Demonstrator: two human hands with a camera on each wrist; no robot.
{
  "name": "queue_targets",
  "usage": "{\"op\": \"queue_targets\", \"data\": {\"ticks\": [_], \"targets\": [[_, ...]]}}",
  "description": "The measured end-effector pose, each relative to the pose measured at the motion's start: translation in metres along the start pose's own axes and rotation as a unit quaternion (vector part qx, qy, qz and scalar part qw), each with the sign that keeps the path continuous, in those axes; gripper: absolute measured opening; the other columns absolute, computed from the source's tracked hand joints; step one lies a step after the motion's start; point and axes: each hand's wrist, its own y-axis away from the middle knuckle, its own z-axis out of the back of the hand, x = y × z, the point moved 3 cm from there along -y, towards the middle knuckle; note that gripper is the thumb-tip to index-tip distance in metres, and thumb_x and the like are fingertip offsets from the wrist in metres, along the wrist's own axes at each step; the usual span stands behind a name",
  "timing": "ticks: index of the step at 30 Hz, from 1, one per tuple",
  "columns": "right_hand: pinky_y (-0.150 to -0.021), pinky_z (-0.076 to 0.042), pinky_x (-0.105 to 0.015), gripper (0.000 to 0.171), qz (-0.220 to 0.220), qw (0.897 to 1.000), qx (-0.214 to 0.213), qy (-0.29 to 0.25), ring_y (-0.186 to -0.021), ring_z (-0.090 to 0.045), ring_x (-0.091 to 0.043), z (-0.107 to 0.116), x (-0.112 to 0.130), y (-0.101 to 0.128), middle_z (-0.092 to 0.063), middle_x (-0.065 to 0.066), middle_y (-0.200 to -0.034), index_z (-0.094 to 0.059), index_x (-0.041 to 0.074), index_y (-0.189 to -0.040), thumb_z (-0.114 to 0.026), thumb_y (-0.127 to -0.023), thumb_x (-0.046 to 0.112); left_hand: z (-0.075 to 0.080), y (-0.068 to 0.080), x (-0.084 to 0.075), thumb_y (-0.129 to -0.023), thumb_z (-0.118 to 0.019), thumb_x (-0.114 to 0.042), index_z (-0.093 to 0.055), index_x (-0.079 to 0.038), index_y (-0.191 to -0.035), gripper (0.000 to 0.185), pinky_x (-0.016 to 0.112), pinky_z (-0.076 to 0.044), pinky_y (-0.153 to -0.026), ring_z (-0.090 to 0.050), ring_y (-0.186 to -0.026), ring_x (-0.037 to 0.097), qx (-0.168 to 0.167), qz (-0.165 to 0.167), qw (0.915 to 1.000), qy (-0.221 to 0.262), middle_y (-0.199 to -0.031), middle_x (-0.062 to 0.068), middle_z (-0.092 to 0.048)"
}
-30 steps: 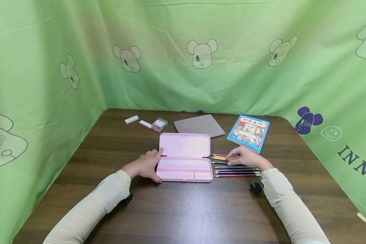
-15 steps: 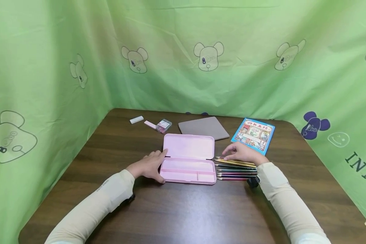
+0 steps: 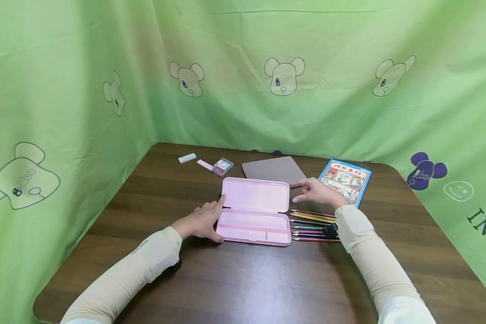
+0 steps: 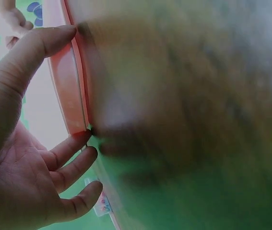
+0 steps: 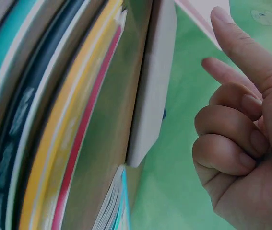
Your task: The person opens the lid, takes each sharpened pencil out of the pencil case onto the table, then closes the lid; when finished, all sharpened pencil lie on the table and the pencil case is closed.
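Observation:
A pink pencil case [image 3: 255, 195] lies unfolded on the table, its lid flat at the back and its divided tray towards me, with nothing in it. My left hand [image 3: 202, 220] spans the case's left end; in the left wrist view the thumb [image 4: 59, 39] touches the front wall. Right of the case, my right hand [image 3: 317, 191] hovers near the lid's upper right corner. Its index finger and thumb reach out, the other fingers [image 5: 227, 122] are curled, and it holds nothing. Whether the fingertip touches the lid, I cannot tell. Several pencils [image 3: 313, 240] lie side by side beneath that wrist.
Behind the case lies a flat grey notebook-like slab [image 3: 273, 168]. A blue-edged picture book [image 3: 348, 177] is at the back right. A white eraser-like block [image 3: 187, 158], a pink strip [image 3: 204, 165] and a small clear box [image 3: 222, 166] sit back left.
My right hand has left the pencils and moved back and left to the lid's right edge. The left hand stays at the case. The head view has shifted slightly.

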Motion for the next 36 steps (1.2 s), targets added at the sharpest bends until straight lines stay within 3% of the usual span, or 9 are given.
{"op": "queue_targets", "data": {"ticks": [9, 15, 19, 26, 31, 36], "targets": [[-0.06, -0.035, -0.024, 0.055, 0.015, 0.999, -0.026, -0.02, -0.048, -0.022, -0.005, -0.003, 0.013, 0.004, -0.024, 0.007, -0.053, -0.055, -0.002, -0.124, -0.074, -0.077, 0.019, -0.001, 0.004, -0.007, -0.063, -0.082, -0.041, 0.005, 0.004, -0.146, 0.128, 0.059, -0.032, -0.094, -0.037, -0.125, 0.039, -0.025, -0.004, 0.9995, 0.019, -0.142, 0.022, -0.036], [-0.062, -0.037, -0.027, 0.05, 0.007, 0.998, -0.058, -0.015, -0.05, -0.025, -0.007, -0.006, 0.021, 0.016, -0.027, 0.006, -0.054, -0.058, 0.007, -0.123, -0.074, -0.078, 0.024, -0.003, 0.005, -0.005, -0.062, -0.082, -0.04, 0.007, 0.007, -0.145, 0.13, 0.06, -0.031, -0.095, -0.037, -0.125, 0.039, -0.027, 0.008, 0.9992, 0.027, -0.144, 0.024, -0.034], [-0.055, -0.034, -0.025, 0.037, 0.021, 0.994, -0.101, -0.02, -0.05, -0.028, -0.007, -0.008, 0.03, 0.023, -0.03, 0.005, -0.055, -0.065, 0.006, -0.112, -0.071, -0.081, 0.026, -0.002, 0.005, -0.003, -0.061, -0.082, -0.04, 0.005, 0.008, -0.144, 0.13, 0.059, -0.032, -0.094, -0.037, -0.125, 0.038, -0.03, 0.022, 0.9989, 0.03, -0.143, 0.024, -0.035], [-0.05, -0.031, -0.022, 0.011, 0.088, 0.98, -0.176, -0.023, -0.054, -0.035, -0.004, -0.018, 0.052, 0.028, -0.046, 0.003, -0.061, -0.073, 0.006, -0.088, -0.067, -0.084, 0.014, -0.001, 0.006, -0.003, -0.062, -0.081, -0.039, 0.002, 0.01, -0.144, 0.126, 0.059, -0.033, -0.092, -0.037, -0.125, 0.039, -0.03, 0.035, 0.9983, 0.036, -0.144, 0.025, -0.033], [-0.054, -0.039, -0.022, 0.006, 0.131, 0.979, -0.154, -0.009, -0.064, -0.045, -0.005, -0.036, 0.06, 0.035, -0.058, -0.002, -0.077, -0.073, 0.007, -0.085, -0.07, -0.08, 0.009, -0.003, 0.009, -0.002, -0.061, -0.081, -0.045, -0.006, 0.008, -0.145, 0.124, 0.06, -0.033, -0.092, -0.037, -0.124, 0.039, -0.036, 0.044, 0.9977, 0.037, -0.143, 0.021, -0.036], [-0.075, -0.048, -0.033, 0.013, 0.145, 0.983, -0.11, 0.014, -0.089, -0.057, -0.013, -0.051, 0.065, 0.041, -0.064, -0.005, -0.098, -0.074, 0.01, -0.091, -0.072, -0.08, 0.017, 0.001, 0.013, 0.0, -0.061, -0.078, -0.055, -0.011, -0.001, -0.148, 0.123, 0.062, -0.029, -0.097, -0.03, -0.13, 0.04, -0.037, 0.031, 0.9976, 0.049, -0.145, 0.021, -0.031]]}}
